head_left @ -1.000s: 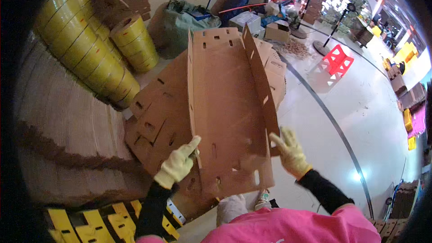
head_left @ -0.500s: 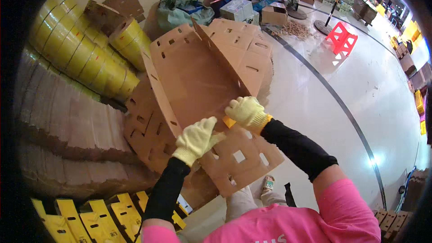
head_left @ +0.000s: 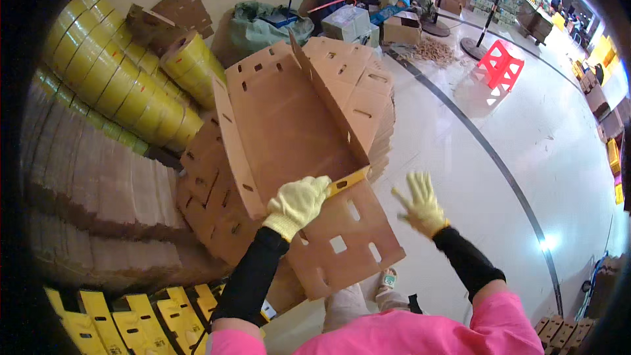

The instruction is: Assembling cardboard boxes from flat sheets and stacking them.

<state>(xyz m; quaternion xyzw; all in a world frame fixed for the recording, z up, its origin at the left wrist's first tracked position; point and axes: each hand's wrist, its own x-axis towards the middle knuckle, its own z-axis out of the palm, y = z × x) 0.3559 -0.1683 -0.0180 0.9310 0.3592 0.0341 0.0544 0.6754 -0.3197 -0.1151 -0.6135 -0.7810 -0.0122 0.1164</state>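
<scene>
A part-folded brown cardboard box (head_left: pixel 296 125) lies in front of me, its two long sides raised. At its near right corner stands a short end panel with a yellow outer face (head_left: pixel 348 184). My left hand (head_left: pixel 297 205), in a pale yellow knit glove, is closed on the box's near edge, its fingertips beside that panel. A wide flap with slots and square holes (head_left: pixel 348 236) spreads from this end toward my legs. To the right of the box, my gloved right hand (head_left: pixel 422 205) is off the cardboard, fingers spread above the floor.
Under the box lie stacked flat cardboard blanks (head_left: pixel 368 85). Large yellow rolls (head_left: pixel 118 72) and piled cardboard sheets (head_left: pixel 98 177) line the left side; yellow folded pieces (head_left: pixel 141 325) stand at lower left. A red stool (head_left: pixel 501 66) is on the floor (head_left: pixel 473 171) at far right.
My right hand has let go of the box's near right corner and swung out to the right, opening. My left hand has moved right along the near edge and closed on it. The end panel now stands up.
</scene>
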